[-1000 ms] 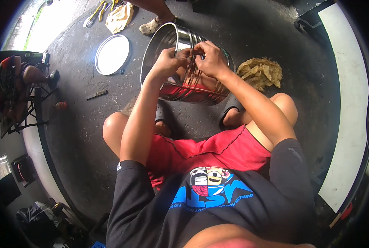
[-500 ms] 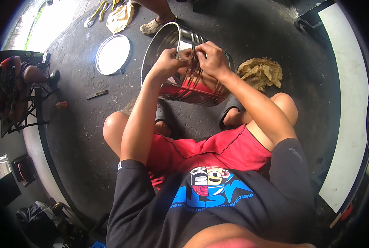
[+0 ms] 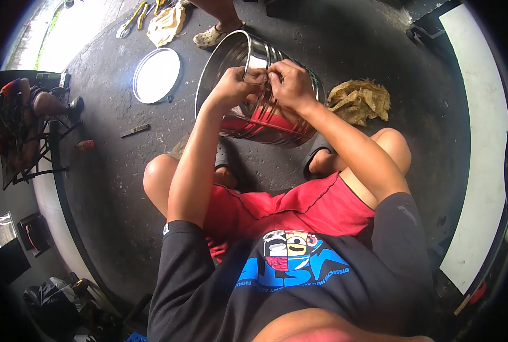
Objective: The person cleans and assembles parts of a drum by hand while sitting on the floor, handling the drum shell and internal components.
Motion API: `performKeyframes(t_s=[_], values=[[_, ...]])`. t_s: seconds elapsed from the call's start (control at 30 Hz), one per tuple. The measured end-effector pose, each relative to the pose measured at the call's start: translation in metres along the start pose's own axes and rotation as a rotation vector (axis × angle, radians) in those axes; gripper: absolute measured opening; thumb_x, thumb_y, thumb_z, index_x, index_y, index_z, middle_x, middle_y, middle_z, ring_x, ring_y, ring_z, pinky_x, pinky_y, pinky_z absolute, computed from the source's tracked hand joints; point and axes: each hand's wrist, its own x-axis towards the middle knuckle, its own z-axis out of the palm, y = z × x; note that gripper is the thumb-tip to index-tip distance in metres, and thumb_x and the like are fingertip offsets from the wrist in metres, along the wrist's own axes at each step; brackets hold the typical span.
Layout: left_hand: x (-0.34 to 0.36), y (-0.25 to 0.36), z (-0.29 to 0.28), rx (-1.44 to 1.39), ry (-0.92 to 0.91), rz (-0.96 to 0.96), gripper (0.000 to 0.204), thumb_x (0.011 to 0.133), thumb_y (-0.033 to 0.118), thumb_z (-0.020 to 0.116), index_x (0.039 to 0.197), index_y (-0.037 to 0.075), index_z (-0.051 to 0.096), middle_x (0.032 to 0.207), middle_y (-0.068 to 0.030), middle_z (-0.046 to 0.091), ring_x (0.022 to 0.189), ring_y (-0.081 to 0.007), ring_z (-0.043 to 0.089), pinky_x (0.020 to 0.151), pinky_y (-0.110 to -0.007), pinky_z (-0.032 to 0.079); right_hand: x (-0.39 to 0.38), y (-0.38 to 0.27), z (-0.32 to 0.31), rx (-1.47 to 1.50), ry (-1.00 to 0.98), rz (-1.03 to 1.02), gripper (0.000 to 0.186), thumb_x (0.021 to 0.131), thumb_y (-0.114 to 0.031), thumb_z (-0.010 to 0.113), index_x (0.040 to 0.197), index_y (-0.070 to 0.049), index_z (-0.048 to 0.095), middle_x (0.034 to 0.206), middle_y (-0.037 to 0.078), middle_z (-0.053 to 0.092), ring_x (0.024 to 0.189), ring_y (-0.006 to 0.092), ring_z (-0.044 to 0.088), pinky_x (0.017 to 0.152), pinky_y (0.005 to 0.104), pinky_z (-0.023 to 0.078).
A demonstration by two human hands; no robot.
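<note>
A shiny, ribbed metal cylinder point(image 3: 277, 134), resembling a drum shell, lies on its side between my feet with its open end to the left. My left hand point(image 3: 237, 86) is closed at the cylinder's near upper side, its thumb and fingers pinched close to the rim. Right beside it, my right hand point(image 3: 291, 85) has its fingers curled and pinched against the ribbed wall. Both hands' fingertips nearly meet. Whatever small thing lies between them is too small and hidden to make out.
A white round disc with a rim point(image 3: 156, 75) lies on the dark floor at left. A dark flat bar point(image 3: 135, 130) is nearer me. Crumpled brown paper point(image 3: 359, 101) sits right of the cylinder. Another person's foot in a clog point(image 3: 214, 37) is beyond it; a seated person point(image 3: 23, 119) is far left.
My fingers have shifted slightly at the cylinder's wall, the right hand's fingers curling closer to the left hand's. The cylinder stays in about the same place.
</note>
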Motion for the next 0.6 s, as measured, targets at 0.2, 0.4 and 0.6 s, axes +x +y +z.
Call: performKeyframes(t_s=[0.2,0.4,0.6], values=[[-0.001,0.007,0.001,0.037,0.003,0.0,0.018,0.072,0.006,0.065,0.089,-0.001,0.063,0.078,-0.0047,0.064,0.068,-0.0097,0.059,0.064,-0.024,0.047,0.007,0.008,-0.005,-0.004,-0.023,0.021,0.008,0.075,-0.013,0.06,0.074,-0.006,0.062,0.076,0.012,0.06,0.073,0.0308,0.061,0.065,0.0392,0.049],[0.007,-0.015,-0.011,-0.102,-0.127,0.048,0.017,0.071,0.006,0.067,0.087,-0.001,0.062,0.076,-0.0027,0.063,0.067,-0.008,0.056,0.063,-0.024,0.046,0.003,-0.006,-0.002,0.026,-0.144,-0.031,0.008,0.076,-0.009,0.06,0.081,-0.004,0.065,0.079,0.013,0.062,0.073,0.0284,0.062,0.066,0.0348,0.049],[0.005,-0.011,-0.012,-0.097,-0.094,0.049,0.018,0.071,0.003,0.067,0.088,-0.001,0.063,0.078,-0.0032,0.064,0.069,-0.0093,0.057,0.066,-0.025,0.047,-0.001,-0.005,0.001,0.049,-0.106,-0.023,0.009,0.076,-0.013,0.059,0.081,-0.007,0.064,0.081,0.012,0.062,0.076,0.0315,0.061,0.067,0.0383,0.05]])
